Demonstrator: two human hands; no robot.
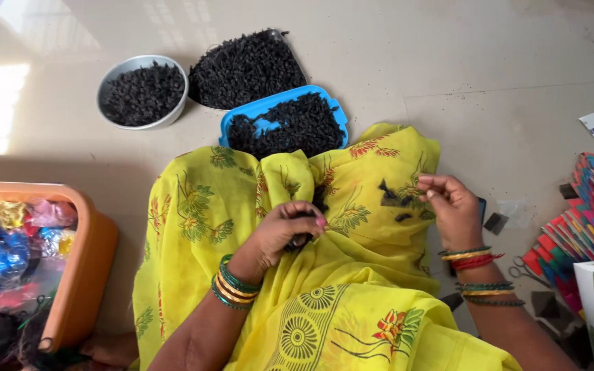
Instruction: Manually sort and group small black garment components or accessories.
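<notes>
here left hand [289, 230] curled, pinching tuft [302, 240]

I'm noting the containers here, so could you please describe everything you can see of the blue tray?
The blue tray is a shallow, rounded-corner rectangle that looks like plastic. It lies flat on the pale floor, heaped with small black tufts, a blue patch of its base showing through. Its near edge is hidden under the yellow floral cloth. Neither hand touches it.

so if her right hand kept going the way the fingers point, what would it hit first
Likely the small dark pieces lying on the yellow cloth just left of the right hand; further along that line is the left hand. Depth is hard to judge.
</notes>
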